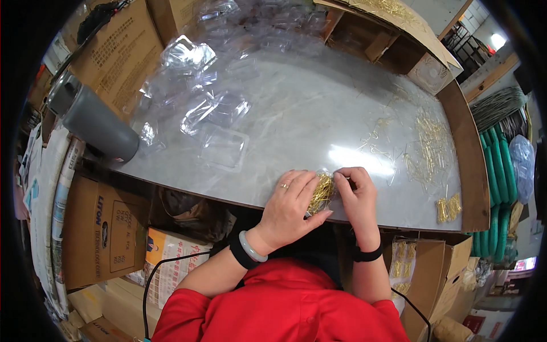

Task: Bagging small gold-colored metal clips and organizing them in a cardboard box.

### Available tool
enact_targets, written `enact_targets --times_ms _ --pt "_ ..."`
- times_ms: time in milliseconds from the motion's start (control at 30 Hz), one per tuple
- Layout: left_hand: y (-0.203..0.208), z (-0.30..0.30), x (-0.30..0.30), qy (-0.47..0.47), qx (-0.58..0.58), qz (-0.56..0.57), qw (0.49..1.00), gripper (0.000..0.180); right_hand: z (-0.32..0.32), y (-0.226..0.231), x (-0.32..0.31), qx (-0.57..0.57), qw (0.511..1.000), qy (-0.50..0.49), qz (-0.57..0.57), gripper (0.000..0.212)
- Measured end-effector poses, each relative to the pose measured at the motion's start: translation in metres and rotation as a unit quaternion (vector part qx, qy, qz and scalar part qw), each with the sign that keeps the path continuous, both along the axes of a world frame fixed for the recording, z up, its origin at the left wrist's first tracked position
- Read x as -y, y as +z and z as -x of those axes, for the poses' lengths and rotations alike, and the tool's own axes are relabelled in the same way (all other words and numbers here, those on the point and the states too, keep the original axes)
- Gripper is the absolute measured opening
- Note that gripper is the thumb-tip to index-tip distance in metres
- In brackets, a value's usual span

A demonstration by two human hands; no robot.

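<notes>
- Pack (pixel 323 194): clear, filled with gold pins, at the table's near edge, between the hands.
- Left hand (pixel 292 199): holding the pack, fingers together on its left side, thumb by the near edge.
- Right hand (pixel 357 191): narrow, thumb and fingers drawn together at the pack's right edge. Can't tell if they grip it.
- Open carton (pixel 431 272), below the table, right: clear packs of gold pins in rows.
- Printed carton (pixel 102 233), below the table, left: contents can't be made out.
- Table (pixel 285 114): smooth grey top, glare patch right of centre, cardboard wall (pixel 468 162) along the right side.
- Bunches (pixel 449 208): two, gold pins, near right corner.
- Tray (pixel 223 149): clear plastic, left of centre.
- Cup (pixel 102 122): dark grey, leaning in view, left edge.
- Loose pins (pixel 427 145): piled at the right, strays towards the centre.
- Heap (pixel 211 91): clear plastic trays, far left, tall carton (pixel 134 54) beside it.
- Cardboard shelf (pixel 393 28): far edge, gold pins on top, pale vented panel (pixel 430 73) at its right end.
- Room, right: green bundles (pixel 501 171), wire coils (pixel 498 108), blue-tinted bag (pixel 521 162), lit lamp (pixel 497 41) farther back.
</notes>
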State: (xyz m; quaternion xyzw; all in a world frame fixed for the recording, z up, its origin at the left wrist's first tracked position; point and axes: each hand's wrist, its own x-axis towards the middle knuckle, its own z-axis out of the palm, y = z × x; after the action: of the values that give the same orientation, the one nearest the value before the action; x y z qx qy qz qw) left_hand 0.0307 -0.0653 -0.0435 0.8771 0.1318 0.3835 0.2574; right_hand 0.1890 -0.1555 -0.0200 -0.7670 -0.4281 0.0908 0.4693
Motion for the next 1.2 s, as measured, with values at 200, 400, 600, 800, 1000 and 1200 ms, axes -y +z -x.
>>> enact_targets --times_ms 200,400,600,800,1000,1200 --pt "0.001 0.001 -0.001 -0.006 -0.002 0.011 1.000 0.064 0.001 -0.001 0.005 -0.025 0.999 -0.031 -0.034 0.009" --pt "-0.003 0.003 -0.002 -0.006 0.006 0.024 1.000 0.059 0.017 -0.004 0.014 0.119 0.992 0.027 -0.041 0.004" --pt "-0.001 0.005 -0.006 -0.029 0.001 0.015 0.999 0.058 0.015 0.008 0.000 0.071 0.997 0.002 -0.017 0.007" --pt "-0.002 0.008 -0.008 -0.047 0.003 0.012 0.999 0.063 0.012 0.009 -0.005 0.005 0.999 0.020 0.029 0.008" --pt "-0.004 0.011 -0.008 -0.054 0.000 0.022 0.998 0.066 0.002 0.008 -0.001 0.099 0.989 0.109 0.004 0.006" --pt "-0.005 0.012 -0.007 -0.056 0.005 0.027 0.998 0.068 0.000 -0.001 0.010 -0.017 0.999 0.020 -0.029 0.008"
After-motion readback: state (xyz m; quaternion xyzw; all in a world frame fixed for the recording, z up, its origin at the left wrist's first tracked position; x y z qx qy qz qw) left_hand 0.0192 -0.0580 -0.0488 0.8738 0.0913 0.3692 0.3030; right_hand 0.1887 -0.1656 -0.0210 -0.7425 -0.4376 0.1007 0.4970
